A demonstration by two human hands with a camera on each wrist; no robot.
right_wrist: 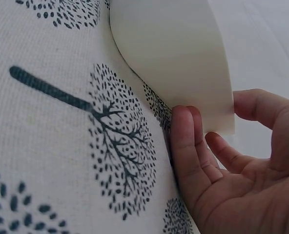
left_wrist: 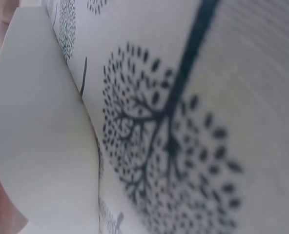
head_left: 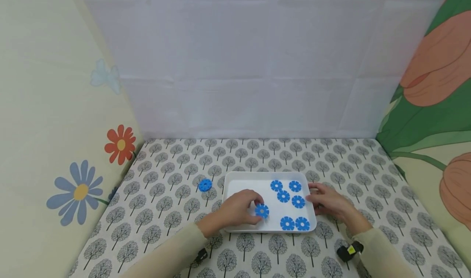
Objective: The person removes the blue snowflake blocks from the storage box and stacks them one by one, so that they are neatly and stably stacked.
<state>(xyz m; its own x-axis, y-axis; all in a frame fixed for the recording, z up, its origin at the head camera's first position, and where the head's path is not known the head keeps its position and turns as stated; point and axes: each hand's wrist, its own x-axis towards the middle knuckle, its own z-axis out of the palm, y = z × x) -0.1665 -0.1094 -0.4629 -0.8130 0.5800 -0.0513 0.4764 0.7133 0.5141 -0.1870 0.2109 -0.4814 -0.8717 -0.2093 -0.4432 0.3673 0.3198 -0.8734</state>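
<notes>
A shallow white tray (head_left: 243, 184) lies on the cloth, with several blue notched interlocking discs (head_left: 283, 196) spread over its right half. Over the left part of the tray, my left hand (head_left: 239, 208) pinches one blue notched disc (head_left: 262, 211) between thumb and fingers. My right hand (head_left: 329, 201) holds the tray's right side; in the right wrist view its fingers (right_wrist: 183, 146) lie against the outer wall and another digit touches the rim. The left wrist view shows mostly the tray's outer wall (left_wrist: 42, 122), and the held disc cannot be seen there.
Left of the tray, outside it, another blue disc (head_left: 205, 184) lies on the tree-print cloth (head_left: 184, 220). A white sheet (head_left: 235, 65) hangs behind the table, and flower-printed panels (head_left: 66, 106) stand at both sides.
</notes>
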